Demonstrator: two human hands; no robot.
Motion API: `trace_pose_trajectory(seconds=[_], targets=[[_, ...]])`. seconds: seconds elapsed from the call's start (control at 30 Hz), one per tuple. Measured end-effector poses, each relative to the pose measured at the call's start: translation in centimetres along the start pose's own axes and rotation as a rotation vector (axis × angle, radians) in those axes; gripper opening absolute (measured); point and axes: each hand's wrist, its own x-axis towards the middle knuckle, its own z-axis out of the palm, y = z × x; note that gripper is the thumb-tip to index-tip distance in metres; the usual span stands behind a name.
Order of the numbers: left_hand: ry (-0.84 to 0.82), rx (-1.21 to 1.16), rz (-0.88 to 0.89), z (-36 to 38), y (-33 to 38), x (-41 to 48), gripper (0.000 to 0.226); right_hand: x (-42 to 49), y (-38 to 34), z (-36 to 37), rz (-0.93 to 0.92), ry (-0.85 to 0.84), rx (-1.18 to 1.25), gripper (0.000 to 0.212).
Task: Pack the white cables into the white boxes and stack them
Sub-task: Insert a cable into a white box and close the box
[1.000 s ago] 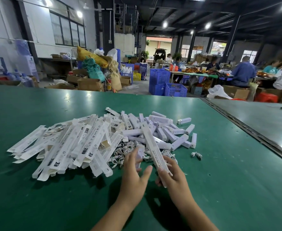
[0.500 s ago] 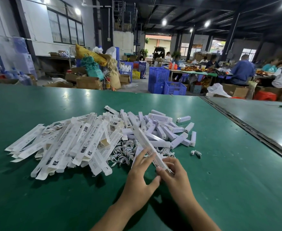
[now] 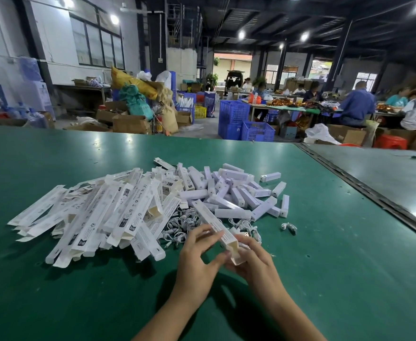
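box [image 3: 211, 221] opening step in hand: our left hand [image 3: 197, 257] pinches its side, right hand [image 3: 256, 267] cups the open near end. cables [image 3: 177, 230] lie just beyond the hands; next, we judge, one must be picked up and slid in.

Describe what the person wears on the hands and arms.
Nothing worn shows. The left hand and right hand are bare: no gloves, rings or watch. The left forearm and right forearm are bare too, down to the frame's edge: no sleeve, band or marking.
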Motion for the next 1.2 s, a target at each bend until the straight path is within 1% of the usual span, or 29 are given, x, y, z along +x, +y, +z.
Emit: trace_pose_trajectory(seconds=[0.07, 0.17, 0.27, 0.33, 0.43, 0.5, 0.57, 0.67, 0.73, 0.8, 0.9, 1.0, 1.03, 1.2], targets=[[-0.036, -0.038, -0.012, -0.1, 0.2, 0.0, 0.049, -0.1, 0.0, 0.0, -0.025, 0.016, -0.067, 0.028], [-0.088, -0.073, -0.003, -0.2, 0.8, -0.1, 0.045, -0.3, -0.2, 0.0, -0.078, 0.015, -0.129, 0.02], [-0.107, -0.019, 0.049, -0.4, 0.9, -0.2, 0.044, -0.5, -0.4, -0.1, -0.157, 0.007, -0.204, 0.012], [-0.107, 0.014, 0.073, -0.5, 0.6, -0.2, 0.045, -0.6, -0.4, -0.4, -0.209, 0.026, -0.308, 0.008], [-0.121, 0.039, 0.086, -0.7, 0.4, 0.1, 0.045, -0.6, -0.4, -0.8, -0.258, 0.056, -0.463, 0.014], [-0.115, 0.058, 0.083, -0.8, 0.2, 0.2, 0.043, -0.6, -0.2, -0.6, -0.326, 0.082, -0.555, 0.014], [-0.097, 0.044, 0.062, -0.9, 0.1, 0.3, 0.038, -0.5, 0.0, -0.4, -0.401, 0.094, -0.594, 0.019], [-0.046, 0.02, 0.051, -0.9, -0.1, 0.3, 0.034, -0.6, -0.1, -0.3, -0.516, -0.009, -0.67, 0.026], [-0.013, -0.01, 0.027, -0.9, -0.2, 0.4, 0.035, -0.7, -0.2, -0.3, -0.528, -0.109, -0.771, 0.034], [-0.013, -0.028, 0.011, -1.0, -0.2, 0.4, 0.037, -0.7, -0.2, -0.4, -0.553, -0.128, -0.851, 0.038], [-0.034, -0.053, 0.007, -0.9, -0.2, 0.3, 0.037, -0.6, 0.0, -0.3, -0.648, -0.083, -0.878, 0.034], [-0.053, -0.119, -0.012, -0.8, 0.1, 0.1, 0.027, -0.8, 0.1, 0.0, -0.708, -0.028, -0.874, 0.027], [-0.06, -0.142, -0.024, -0.8, 0.3, 0.1, 0.026, -0.9, 0.1, 0.1, -0.713, -0.001, -0.863, 0.026], [-0.091, -0.177, -0.039, -0.6, 0.5, -0.2, 0.033, -1.0, -0.1, 0.5, -0.74, 0.115, -0.833, 0.037]])
